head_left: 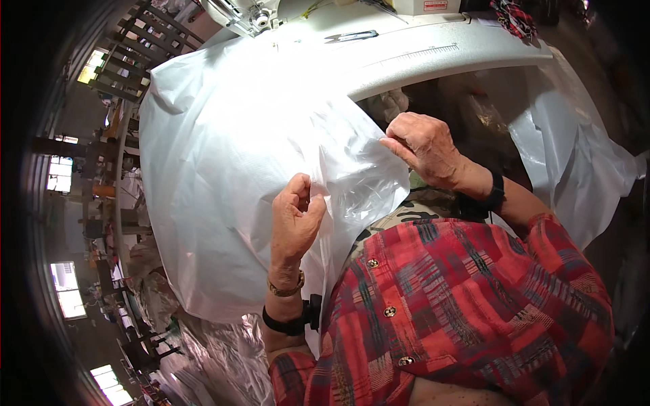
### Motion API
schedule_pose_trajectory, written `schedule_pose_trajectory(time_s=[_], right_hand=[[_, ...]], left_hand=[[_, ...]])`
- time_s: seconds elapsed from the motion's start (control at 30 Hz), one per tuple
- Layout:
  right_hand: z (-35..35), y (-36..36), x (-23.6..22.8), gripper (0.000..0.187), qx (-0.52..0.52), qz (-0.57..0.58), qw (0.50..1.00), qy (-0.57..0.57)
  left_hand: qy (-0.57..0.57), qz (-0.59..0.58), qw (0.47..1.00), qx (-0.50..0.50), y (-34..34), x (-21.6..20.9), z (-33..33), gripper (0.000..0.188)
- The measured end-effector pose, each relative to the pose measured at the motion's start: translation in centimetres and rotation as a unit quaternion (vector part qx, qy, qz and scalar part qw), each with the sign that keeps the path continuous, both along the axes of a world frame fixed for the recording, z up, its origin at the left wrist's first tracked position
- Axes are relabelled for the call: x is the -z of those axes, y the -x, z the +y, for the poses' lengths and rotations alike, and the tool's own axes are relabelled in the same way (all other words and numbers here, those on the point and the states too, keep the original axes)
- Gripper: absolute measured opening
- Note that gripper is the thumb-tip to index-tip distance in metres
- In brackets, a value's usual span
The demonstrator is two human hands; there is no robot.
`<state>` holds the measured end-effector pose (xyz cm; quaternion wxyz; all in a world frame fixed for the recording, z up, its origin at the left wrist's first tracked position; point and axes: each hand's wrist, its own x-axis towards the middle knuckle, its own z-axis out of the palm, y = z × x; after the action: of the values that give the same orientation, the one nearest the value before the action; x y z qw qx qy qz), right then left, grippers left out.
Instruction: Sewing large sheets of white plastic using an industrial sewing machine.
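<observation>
A large white plastic sheet (210, 155) drapes from the sewing table over my lap, with a clearer, crinkled part (362, 193) between my hands. My left hand (296, 220) is closed, thumb and forefinger pinching a fold that runs along the sheet. Further right and a little higher, my right hand (428, 145) has its fingers curled, the thumb tip at the sheet's right edge; the curled fingers partly hide what they grip. At the far side stands a white sewing machine (250, 17), with part of the sheet spread in front of it.
Thread snips (352, 36) lie on the white sewing table (474, 51), whose curved front edge carries a printed ruler. A bunched plaid cloth (514, 19) sits at the far right. Another whitish plastic sheet (575, 155) hangs at right. Crumpled clear plastic (223, 355) lies at lower left.
</observation>
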<state>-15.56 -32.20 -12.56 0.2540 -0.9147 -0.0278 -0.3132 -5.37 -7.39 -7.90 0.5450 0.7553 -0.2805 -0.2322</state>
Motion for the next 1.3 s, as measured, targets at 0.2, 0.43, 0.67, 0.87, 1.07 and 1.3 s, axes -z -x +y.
schedule_pose_trajectory(time_s=[0.2, 0.43, 0.67, 0.87, 1.07, 1.3], right_hand=[[1.1, 1.1, -1.8, 0.017, -0.048, 0.039, 0.994, -0.094], [1.6, 1.3, -1.4, 0.016, -0.009, 0.105, 0.986, -0.133], [1.1, 0.0, 0.5, 0.016, 0.054, 0.132, 0.99, 0.022], [0.8, 0.7, -0.5, 0.019, -0.108, 0.195, 0.942, -0.249], [1.6, 0.3, -2.9, 0.047, -0.238, 0.309, 0.663, -0.64], [4.7, -0.8, -1.7, 0.074, -0.332, 0.348, 0.652, -0.586]], left_hand=[[-0.032, -0.002, 0.999, 0.009, 0.1, 0.9, -0.4, 0.006], [-0.007, 0.01, 1.0, 0.01, -0.1, 1.8, -0.7, 0.006], [-0.003, 0.032, 0.999, 0.018, -0.1, 2.5, -0.8, 0.007], [-0.028, 0.038, 0.999, 0.017, 0.1, 2.2, -1.0, 0.01], [0.071, 0.105, 0.992, -0.003, 0.7, 1.2, -1.1, 0.013], [0.118, 0.226, 0.966, -0.036, 1.4, 2.3, -1.4, 0.018]])
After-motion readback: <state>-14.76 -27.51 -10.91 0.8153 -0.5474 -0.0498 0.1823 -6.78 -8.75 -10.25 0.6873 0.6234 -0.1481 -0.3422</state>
